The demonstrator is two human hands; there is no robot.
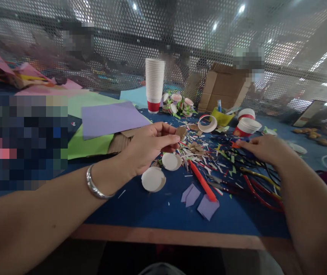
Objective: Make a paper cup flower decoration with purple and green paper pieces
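My left hand (148,147) is raised over the blue table (152,210) and pinches a small brown cardboard piece (181,132) between thumb and fingers. A silver bangle (94,185) circles that wrist. Just below the hand lie two white paper discs (153,179) (171,161). My right hand (262,147) rests palm down on a heap of paper scraps (209,149) and thin wires (262,187), its fingertips by a small orange piece (236,144); whether the fingers grip anything is hidden. A red pen-like stick (202,184) lies between the hands.
A stack of white cups with a red base (154,84) stands at the back. Purple (112,119) and green paper sheets (89,145), a tape ring (207,123), cut cups (246,126), a cardboard box (226,88) and purple paper bits (208,207) lie around. A perforated screen rises behind.
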